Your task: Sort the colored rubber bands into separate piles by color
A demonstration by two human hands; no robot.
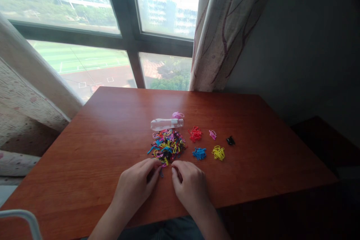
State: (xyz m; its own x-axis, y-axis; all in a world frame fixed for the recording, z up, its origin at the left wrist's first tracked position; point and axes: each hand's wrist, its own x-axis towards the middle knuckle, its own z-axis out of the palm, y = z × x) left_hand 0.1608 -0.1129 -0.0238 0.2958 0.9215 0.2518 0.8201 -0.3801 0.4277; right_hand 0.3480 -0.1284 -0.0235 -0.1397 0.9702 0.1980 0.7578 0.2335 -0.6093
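A mixed heap of small coloured rubber bands (168, 145) lies in the middle of the wooden table (98, 150). Both hands rest on the table at the heap's near edge. My left hand (137, 185) has its fingers curled, the fingertips pinching at a dark band just below the heap. My right hand (189, 185) is curled too, its fingertips pinched close to the left hand's. To the right lie sorted little piles: red (195, 134), pink (212, 134), black (230, 140), blue (199, 153) and yellow (218, 152).
A clear plastic bottle (166, 123) lies on its side behind the heap, its pink cap (178, 114) beside it. A window and a curtain (225, 30) stand behind the table. A white chair rail (19, 217) shows at the bottom left.
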